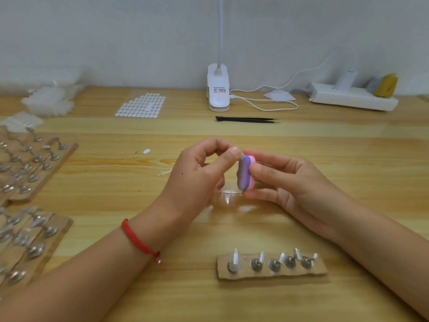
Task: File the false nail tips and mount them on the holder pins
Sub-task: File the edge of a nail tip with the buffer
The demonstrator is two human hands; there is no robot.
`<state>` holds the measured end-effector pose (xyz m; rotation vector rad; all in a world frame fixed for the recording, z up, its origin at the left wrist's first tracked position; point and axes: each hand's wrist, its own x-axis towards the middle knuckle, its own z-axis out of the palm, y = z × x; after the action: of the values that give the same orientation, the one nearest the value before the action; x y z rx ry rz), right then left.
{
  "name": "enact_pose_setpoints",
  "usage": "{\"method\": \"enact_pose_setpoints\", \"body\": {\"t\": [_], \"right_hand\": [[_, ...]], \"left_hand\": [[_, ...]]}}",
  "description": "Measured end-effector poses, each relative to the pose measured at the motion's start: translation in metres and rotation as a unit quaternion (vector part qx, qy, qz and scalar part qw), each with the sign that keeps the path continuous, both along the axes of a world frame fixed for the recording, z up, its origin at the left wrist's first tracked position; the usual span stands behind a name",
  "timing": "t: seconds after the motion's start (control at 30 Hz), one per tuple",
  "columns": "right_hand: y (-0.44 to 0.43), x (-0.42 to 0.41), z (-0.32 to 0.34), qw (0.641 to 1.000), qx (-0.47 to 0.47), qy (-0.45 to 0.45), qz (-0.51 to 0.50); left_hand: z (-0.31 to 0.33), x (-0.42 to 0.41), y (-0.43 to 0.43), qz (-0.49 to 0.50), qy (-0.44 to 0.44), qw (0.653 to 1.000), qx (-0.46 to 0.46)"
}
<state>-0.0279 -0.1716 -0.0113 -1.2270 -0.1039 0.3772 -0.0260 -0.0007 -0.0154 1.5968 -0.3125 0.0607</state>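
My right hand [281, 182] grips a small purple and pink nail file block [243, 173] upright above the table's middle. My left hand [199, 175] pinches its thumb and forefinger together against the block's top edge; whatever they pinch is too small to make out. A clear plastic sprue piece [231, 192] lies on the table just under the block. Near the front edge lies a cardboard holder strip [271, 274] with several metal pins; clear nail tips stand on them.
Cardboard strips with several pins [32, 168] fill the left side. A sheet of adhesive tabs [141, 104], a heap of clear tips [50, 98], a clip lamp [218, 91], black tweezers [246, 119] and a white power strip [352, 97] lie further back.
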Motion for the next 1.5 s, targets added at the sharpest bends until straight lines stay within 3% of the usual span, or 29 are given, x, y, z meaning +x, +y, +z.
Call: {"method": "enact_pose_setpoints", "body": {"t": [0.17,0.3,0.47,0.6,0.8,1.5], "right_hand": [[-0.0019,0.0012,-0.0001,0.999,0.038,0.017,-0.036],[0.0004,0.0005,-0.0006,1.0,0.01,-0.002,-0.007],[-0.0016,0.0014,-0.0003,0.999,0.033,0.012,-0.03],[0.002,-0.0021,-0.0013,1.0,-0.021,-0.02,-0.003],[0.0015,0.0008,-0.0028,0.999,0.015,-0.003,-0.041],[0.0009,0.0003,-0.0027,0.998,0.037,0.001,-0.045]], "left_hand": [[0.0002,-0.0031,-0.0016,-0.02,-0.011,0.999,0.039],[0.0012,-0.0016,-0.0004,0.015,-0.008,1.0,0.01],[0.0016,-0.0033,-0.0023,-0.015,-0.008,0.999,0.034],[0.0015,-0.0016,-0.0012,0.03,-0.018,0.999,0.023],[0.0001,-0.002,-0.0009,0.067,-0.031,0.997,0.012],[0.0023,-0.0053,-0.0039,0.012,-0.024,0.998,0.049]]}}
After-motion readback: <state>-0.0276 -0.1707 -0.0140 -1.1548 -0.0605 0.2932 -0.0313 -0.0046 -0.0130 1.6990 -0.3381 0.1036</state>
